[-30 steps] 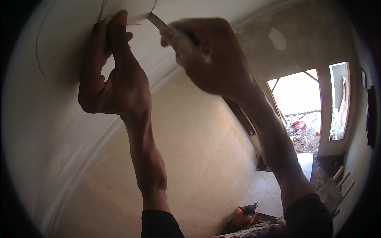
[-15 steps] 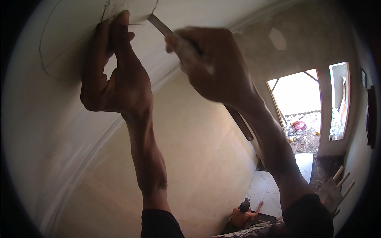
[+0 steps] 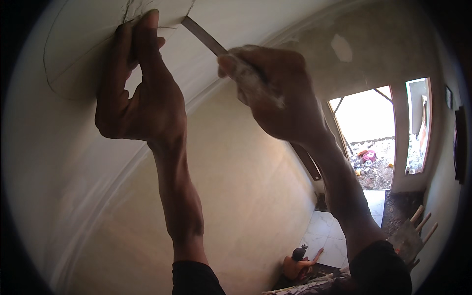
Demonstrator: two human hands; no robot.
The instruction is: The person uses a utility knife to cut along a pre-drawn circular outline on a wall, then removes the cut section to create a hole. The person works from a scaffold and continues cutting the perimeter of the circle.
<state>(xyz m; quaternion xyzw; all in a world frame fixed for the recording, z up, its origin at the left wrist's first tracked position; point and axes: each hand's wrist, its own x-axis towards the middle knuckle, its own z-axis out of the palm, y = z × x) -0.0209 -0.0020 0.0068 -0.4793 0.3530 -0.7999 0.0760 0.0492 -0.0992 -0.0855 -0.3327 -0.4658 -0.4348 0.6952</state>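
Overhead, the left hand (image 3: 152, 105) is half curled, fingers up at the pale ceiling (image 3: 241, 22); I can't tell whether it pinches anything. The right hand (image 3: 280, 93) grips a flat metal strip (image 3: 205, 38), its tip at a dark line (image 3: 191, 7). Working the strip against that line seems the step in hand; the next move calls for a steady tip. Far right, a crouched person (image 3: 294, 268) reaches onto floor tiles (image 3: 322, 228).

From here I can't read a single word, number, label or sign on anything. The dark lines (image 3: 44, 54) drawn on the white ceiling (image 3: 236, 22) form a curve and some strokes, no letters I can make out, and the dark frame (image 3: 449, 97) on the right-hand wall (image 3: 437, 162) is too small to read.
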